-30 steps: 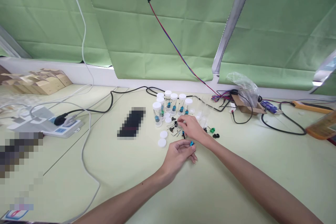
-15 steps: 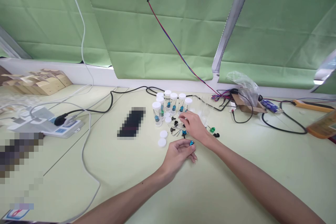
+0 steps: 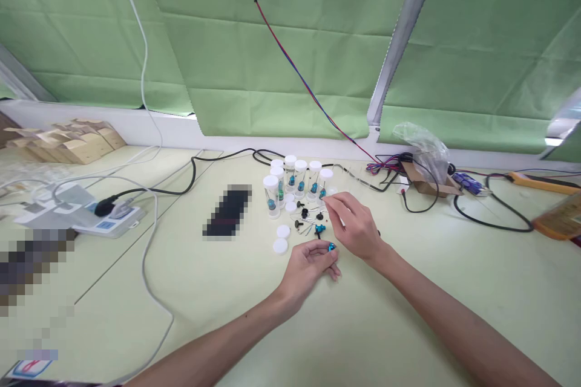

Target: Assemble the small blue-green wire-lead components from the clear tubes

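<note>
My left hand [image 3: 310, 266] rests on the pale green table [image 3: 227, 290], fingers curled round a small blue component [image 3: 331, 247] at its fingertips. Just behind and to the right, my right hand [image 3: 357, 227] is lifted a little, thumb and forefinger pinched on something thin that I cannot make out. Several clear vials with white caps [image 3: 295, 181] stand upright behind the hands, holding blue and green parts. Loose small components [image 3: 313, 221] with wire leads and two white caps [image 3: 281, 239] lie between the vials and my hands.
A black cable [image 3: 195, 172] runs from a white power strip [image 3: 86, 214] at the left to the back edge. A cardboard tray with a plastic bag [image 3: 424, 163] and tangled wires sits at back right. Yellow meters [image 3: 556, 221] lie far right. Cardboard boxes [image 3: 68, 142] stand far left.
My right hand has drawn back to the right, away from the loose components, and lifted, with its thumb and forefinger pinched. The left hand has stayed still.
</note>
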The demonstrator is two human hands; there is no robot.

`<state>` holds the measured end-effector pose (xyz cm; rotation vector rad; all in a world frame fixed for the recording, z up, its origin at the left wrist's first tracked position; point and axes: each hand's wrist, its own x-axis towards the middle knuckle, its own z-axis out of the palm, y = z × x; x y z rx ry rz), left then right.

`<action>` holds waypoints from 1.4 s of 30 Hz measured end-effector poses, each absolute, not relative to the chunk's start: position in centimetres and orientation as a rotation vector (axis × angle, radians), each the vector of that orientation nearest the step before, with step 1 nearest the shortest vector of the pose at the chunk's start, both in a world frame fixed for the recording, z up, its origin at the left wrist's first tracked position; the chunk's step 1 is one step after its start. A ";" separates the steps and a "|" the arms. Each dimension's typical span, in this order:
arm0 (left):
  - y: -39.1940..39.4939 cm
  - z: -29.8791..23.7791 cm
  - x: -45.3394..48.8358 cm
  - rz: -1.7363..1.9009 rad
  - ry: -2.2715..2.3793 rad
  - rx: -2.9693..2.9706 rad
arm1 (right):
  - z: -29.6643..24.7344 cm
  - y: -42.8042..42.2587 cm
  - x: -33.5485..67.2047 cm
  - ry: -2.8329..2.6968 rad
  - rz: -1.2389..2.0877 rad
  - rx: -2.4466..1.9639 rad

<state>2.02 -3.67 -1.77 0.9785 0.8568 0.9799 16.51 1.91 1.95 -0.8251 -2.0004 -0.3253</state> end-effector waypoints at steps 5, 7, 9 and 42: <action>-3.7 -1.5 2.0 0.960 0.872 0.978 | 0.7 1.5 17.3 -1.848 -0.408 -0.707; -3.7 -1.4 2.0 0.957 0.882 0.980 | 0.3 1.4 17.6 -1.795 -0.384 -0.704; -3.7 -1.4 2.0 0.955 0.885 0.983 | 0.0 1.2 17.8 -1.755 -0.347 -0.707; -3.3 -1.7 2.2 0.945 0.857 0.964 | -2.1 1.0 19.0 -1.623 -0.032 -0.809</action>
